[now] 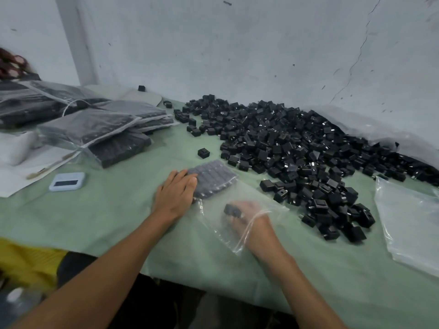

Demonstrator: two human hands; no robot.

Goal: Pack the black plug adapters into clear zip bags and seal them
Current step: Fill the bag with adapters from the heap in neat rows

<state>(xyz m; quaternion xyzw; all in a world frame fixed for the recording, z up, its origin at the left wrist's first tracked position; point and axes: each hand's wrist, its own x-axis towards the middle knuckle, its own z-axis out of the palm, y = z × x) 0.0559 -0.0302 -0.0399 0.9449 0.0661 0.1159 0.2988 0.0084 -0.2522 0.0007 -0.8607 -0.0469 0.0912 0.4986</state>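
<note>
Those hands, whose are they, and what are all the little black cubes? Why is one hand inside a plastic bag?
The picture comes from a camera worn on a person's head, so you see their own two arms reaching out over a green table. The little black cubes are plug adapters, lying in a big pile on the right. The person is packing them into a clear zip bag. Neat rows of adapters already sit in its far end. The left hand rests flat on that end of the bag, holding it down. The right hand is inside the bag, gripping a few more adapters to add. On the left lie filled bags and a small pale blue gadget. Spare clear plastic lies on the right.
</note>
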